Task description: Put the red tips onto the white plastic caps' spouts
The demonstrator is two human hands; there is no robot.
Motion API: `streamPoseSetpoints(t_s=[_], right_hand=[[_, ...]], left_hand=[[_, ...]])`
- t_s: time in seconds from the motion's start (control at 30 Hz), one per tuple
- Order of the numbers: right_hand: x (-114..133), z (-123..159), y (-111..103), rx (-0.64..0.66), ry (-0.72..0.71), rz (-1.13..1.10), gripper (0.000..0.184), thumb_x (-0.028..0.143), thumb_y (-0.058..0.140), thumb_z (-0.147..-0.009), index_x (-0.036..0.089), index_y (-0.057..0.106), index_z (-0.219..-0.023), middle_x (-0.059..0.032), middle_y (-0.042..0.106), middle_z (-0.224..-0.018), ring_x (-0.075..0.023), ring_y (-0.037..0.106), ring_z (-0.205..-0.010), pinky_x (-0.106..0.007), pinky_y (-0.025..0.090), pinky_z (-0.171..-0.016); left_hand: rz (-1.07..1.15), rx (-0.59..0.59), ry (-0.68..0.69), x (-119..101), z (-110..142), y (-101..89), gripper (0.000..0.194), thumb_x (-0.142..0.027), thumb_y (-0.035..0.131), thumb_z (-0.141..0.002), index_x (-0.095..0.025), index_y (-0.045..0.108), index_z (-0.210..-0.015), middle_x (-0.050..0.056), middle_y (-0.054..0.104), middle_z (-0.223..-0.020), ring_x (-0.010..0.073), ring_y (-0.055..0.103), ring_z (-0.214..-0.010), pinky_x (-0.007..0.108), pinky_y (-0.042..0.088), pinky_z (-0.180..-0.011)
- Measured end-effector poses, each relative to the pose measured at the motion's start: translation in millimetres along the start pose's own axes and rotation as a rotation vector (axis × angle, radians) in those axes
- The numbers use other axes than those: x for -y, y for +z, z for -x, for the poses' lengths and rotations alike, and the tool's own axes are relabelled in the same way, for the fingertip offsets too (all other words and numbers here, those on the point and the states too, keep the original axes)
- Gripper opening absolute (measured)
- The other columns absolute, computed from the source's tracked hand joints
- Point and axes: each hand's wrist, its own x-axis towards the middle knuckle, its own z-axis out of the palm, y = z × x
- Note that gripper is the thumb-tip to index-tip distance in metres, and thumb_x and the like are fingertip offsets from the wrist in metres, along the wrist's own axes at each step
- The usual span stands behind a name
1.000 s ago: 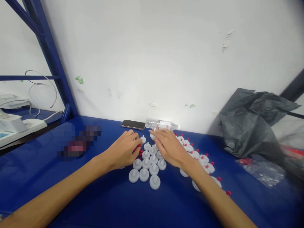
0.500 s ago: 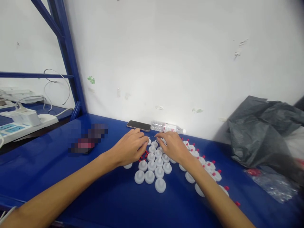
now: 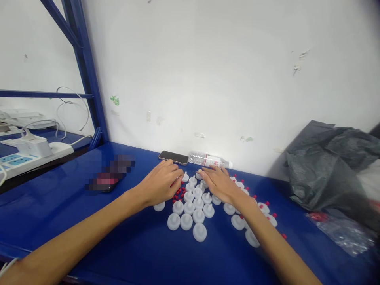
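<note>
Over a cluster of small red caps [image 3: 177, 194], my left hand [image 3: 163, 181] has its fingers curled together, and whatever they hold is hidden. My right hand [image 3: 219, 184] is at the far end of the white round caps with spouts [image 3: 198, 204], its fingers stretched and spread. One fingertip of it is beside or touching a white cap [image 3: 198, 175] at the back; I cannot tell which. To the right, partly behind my right forearm, lie several white caps with red tips [image 3: 263, 207]. A lone white cap [image 3: 159, 206] sits under my left wrist.
A phone [image 3: 173, 157] and a clear plastic bottle [image 3: 204, 159] lie along the wall. On the right are a dark plastic bag [image 3: 320, 166] and a clear bag [image 3: 344, 233]. A power strip [image 3: 35, 158] stands at left, and a blurred-out object [image 3: 109, 176] lies on the blue table [image 3: 142, 249].
The camera view has shifted left. My right hand has moved slightly right, and its fingers have spread from a closer curl. My left hand stays curled by the red caps.
</note>
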Motion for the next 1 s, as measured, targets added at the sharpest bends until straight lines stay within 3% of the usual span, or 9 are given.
streamPoseSetpoints(t_s=[0.13,0.23,0.3,0.4,0.5,0.67,0.87,0.93,1.0], right_hand=[[0.9,2.2,4.2,-0.017,-0.031,-0.037,0.059,0.054,0.043,-0.136,0.036,0.096,-0.153,-0.0093,0.096,-0.16,-0.0413,0.083,-0.163,-0.08,0.059,-0.145],[0.4,-0.4,-3.5,-0.117,-0.059,-0.059,0.047,0.048,0.055,-0.133,0.031,0.094,-0.153,-0.0134,0.095,-0.162,-0.0416,0.079,-0.169,-0.08,0.056,-0.147],[1.8,-0.9,-11.9,-0.207,-0.082,-0.077,0.036,0.04,0.067,-0.128,0.028,0.093,-0.149,-0.0159,0.096,-0.156,-0.0408,0.08,-0.167,-0.075,0.058,-0.146],[10.1,4.3,-22.0,-0.301,-0.123,-0.11,0.024,0.03,0.072,-0.123,0.028,0.091,-0.138,-0.0134,0.098,-0.141,-0.0366,0.091,-0.144,-0.06,0.073,-0.128],[25.0,13.9,-23.5,-0.335,-0.238,-0.153,0.025,0.023,0.066,-0.124,0.03,0.087,-0.135,-0.0095,0.096,-0.134,-0.0297,0.095,-0.116,-0.047,0.08,-0.102],[49.2,22.6,-15.3,-0.401,-0.444,-0.124,0.025,0.016,0.076,-0.118,0.032,0.086,-0.133,-0.0056,0.099,-0.125,-0.029,0.097,-0.11,-0.044,0.083,-0.097],[60.8,24.3,-16.9,-0.429,-0.454,-0.14,0.021,0.022,0.076,-0.122,0.034,0.088,-0.135,-0.0037,0.101,-0.125,-0.0286,0.099,-0.109,-0.044,0.086,-0.094],[63.4,24.7,-20.6,-0.422,-0.476,-0.145,0.023,0.023,0.072,-0.125,0.036,0.088,-0.136,-0.0026,0.101,-0.129,-0.0266,0.099,-0.11,-0.042,0.086,-0.095],[67.5,24.8,-25.4,-0.432,-0.505,-0.128,0.03,0.019,0.067,-0.127,0.037,0.089,-0.137,-0.0023,0.1,-0.138,-0.0243,0.099,-0.12,-0.04,0.085,-0.104]], left_hand=[[0.022,0.008,0.002,0.8,0.4,-3.1,0.031,-0.014,0.06,-0.123,-0.024,0.073,-0.098,0.005,0.078,-0.089,0.0296,0.063,-0.088,0.046,0.051,-0.085],[0.075,-0.025,-0.014,2.0,1.0,-5.7,0.026,-0.014,0.059,-0.123,-0.024,0.078,-0.109,0.006,0.085,-0.098,0.0296,0.07,-0.093,0.045,0.056,-0.089],[0.111,-0.069,-0.035,2.2,1.5,-6.3,0.025,-0.017,0.057,-0.125,-0.024,0.081,-0.124,0.008,0.09,-0.109,0.0303,0.076,-0.1,0.046,0.06,-0.094],[0.157,-0.119,-0.038,0.0,2.4,-5.8,0.032,-0.022,0.057,-0.128,-0.023,0.079,-0.15,0.007,0.091,-0.11,0.0302,0.08,-0.099,0.046,0.064,-0.094],[0.179,-0.131,-0.032,-4.9,3.2,-5.9,0.033,-0.027,0.06,-0.129,-0.023,0.076,-0.158,0.003,0.088,-0.103,0.0293,0.08,-0.093,0.045,0.063,-0.092],[0.172,-0.069,-0.02,-9.6,5.2,-6.2,0.013,-0.03,0.065,-0.128,-0.026,0.076,-0.125,-0.001,0.076,-0.09,0.0254,0.071,-0.079,0.039,0.055,-0.078],[0.291,-0.055,-0.028,-5.2,6.5,2.0,0.038,-0.034,0.049,-0.129,-0.03,0.052,-0.09,-0.003,0.054,-0.077,0.0231,0.051,-0.069,0.041,0.04,-0.068],[0.399,-0.044,-0.094,-5.4,5.6,2.2,0.046,-0.039,0.043,-0.131,-0.03,0.044,-0.086,-0.004,0.048,-0.073,0.0219,0.046,-0.066,0.041,0.039,-0.067],[0.514,-0.033,-0.193,-7.9,4.2,-0.2,0.052,-0.045,0.038,-0.132,-0.03,0.038,-0.082,-0.005,0.042,-0.07,0.0207,0.039,-0.064,0.04,0.038,-0.066]])
